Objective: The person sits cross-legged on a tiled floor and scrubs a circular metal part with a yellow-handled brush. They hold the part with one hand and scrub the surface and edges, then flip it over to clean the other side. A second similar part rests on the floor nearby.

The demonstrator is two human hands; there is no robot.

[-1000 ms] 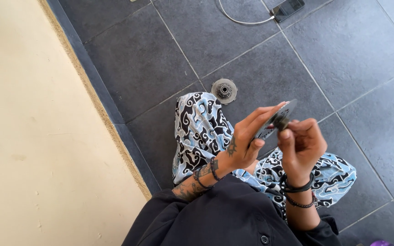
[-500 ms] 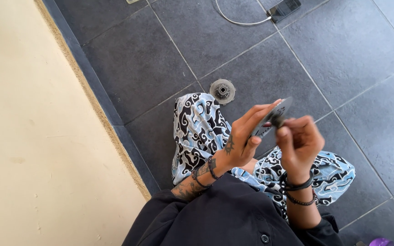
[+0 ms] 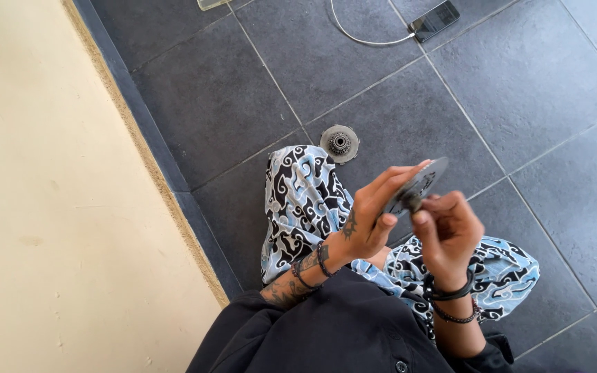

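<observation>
I sit on a dark tiled floor in blue, black and white patterned trousers (image 3: 305,200). My left hand (image 3: 371,214) holds a flat round grey metal disc (image 3: 423,183) by its edge, fingers spread behind it. Against the disc's lower edge, my right hand (image 3: 447,231) has its fingers pinched on a small dark part. Which part that is stays too small to tell. A second round metal piece with a toothed hub (image 3: 339,143) lies on the floor just beyond my knee.
A cream wall (image 3: 57,207) with a dark skirting runs along the left. At the top, a dark phone (image 3: 434,19) lies on the tiles with a white cable (image 3: 364,38) plugged in. A pale flat object (image 3: 213,3) sits at the top edge.
Both hands keep hold of the disc; it has tilted slightly and the right fingers have shifted on its lower edge. The view has drifted a little.
</observation>
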